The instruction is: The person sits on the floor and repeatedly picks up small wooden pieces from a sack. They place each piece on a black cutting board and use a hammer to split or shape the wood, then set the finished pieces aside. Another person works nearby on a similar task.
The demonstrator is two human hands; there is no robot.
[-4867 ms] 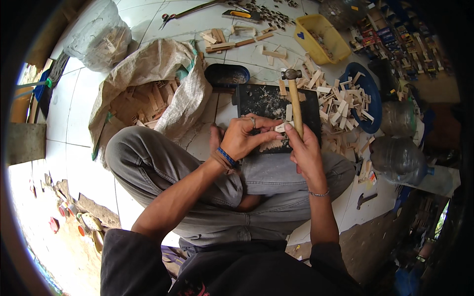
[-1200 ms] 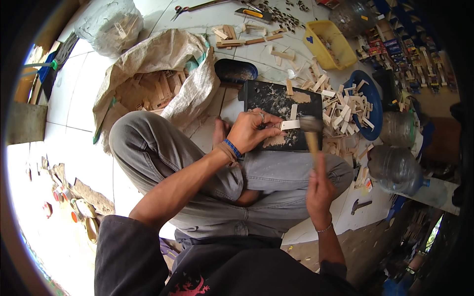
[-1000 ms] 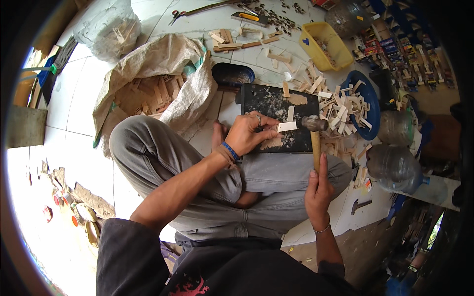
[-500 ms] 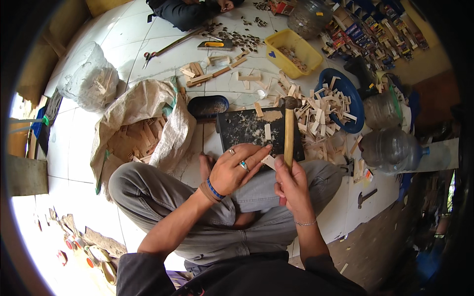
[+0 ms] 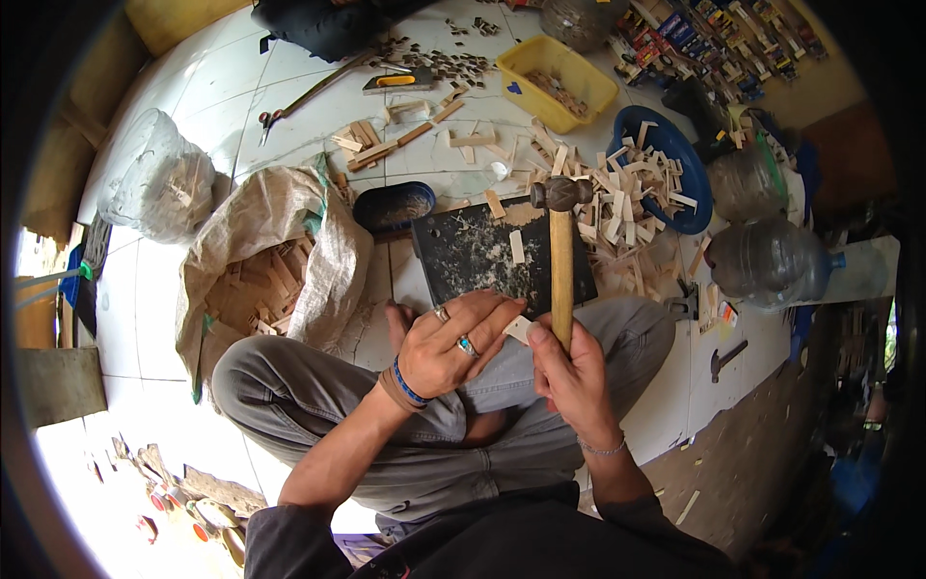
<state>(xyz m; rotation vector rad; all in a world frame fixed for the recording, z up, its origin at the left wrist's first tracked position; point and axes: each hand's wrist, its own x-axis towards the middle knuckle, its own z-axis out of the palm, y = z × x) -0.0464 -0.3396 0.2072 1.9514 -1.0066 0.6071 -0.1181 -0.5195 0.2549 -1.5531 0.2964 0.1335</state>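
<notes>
My right hand (image 5: 574, 376) is closed around the wooden handle of a hammer (image 5: 561, 270), whose metal head points away from me. Its thumb also presses one end of a small pale wooden piece (image 5: 519, 330). My left hand (image 5: 461, 347), its fingers pressed together, grips the other end of that piece; its fingertips are partly hidden. Both hands are above my crossed legs. Just beyond them, a black board (image 5: 463, 253) strewn with wood shavings lies on the floor, and one pale wooden strip (image 5: 517, 246) rests on it.
An open woven sack (image 5: 333, 289) of wood pieces stands left. Right of the board is a pile of strips (image 5: 617, 217) beside a blue basin (image 5: 702, 193). Farther off are a yellow tub (image 5: 603, 96), scissors (image 5: 270, 121) and a hand saw (image 5: 400, 81). Another hammer (image 5: 728, 359) lies right.
The view has shifted slightly. The wooden piece stays between my two hands, tilted a little differently, and the hammer remains in my right hand with its head turned a little.
</notes>
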